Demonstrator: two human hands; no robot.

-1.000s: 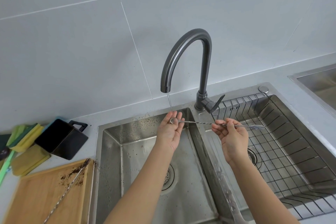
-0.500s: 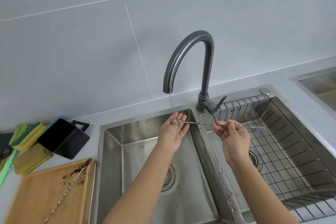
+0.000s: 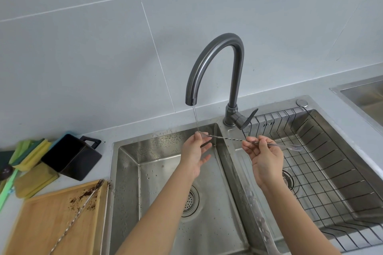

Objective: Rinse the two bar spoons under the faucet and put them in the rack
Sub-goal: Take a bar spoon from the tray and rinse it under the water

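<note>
Rinsing under a thin stream from the faucet (image 3: pixel 215 72), the bar spoon (image 3: pixel 228 139) lies level across the sink divider, bowl end at nine o'clock, forked end (image 3: pixel 295 147) at three o'clock over the rack (image 3: pixel 335 163). The left hand (image 3: pixel 195 151) pinches the bowl between thumb and fingertip, other fingers loose; the right hand (image 3: pixel 264 155) curls round the twisted stem near the middle. Looks light, stiff and slick when wet, so the twisted section is the best hold. Bowl itself is hidden behind the fingers. The second bar spoon (image 3: pixel 76 215) waits on the wooden board (image 3: pixel 41 223) at seven o'clock on the bench, its lower end cut off by the frame edge, brown grit around it.
</note>
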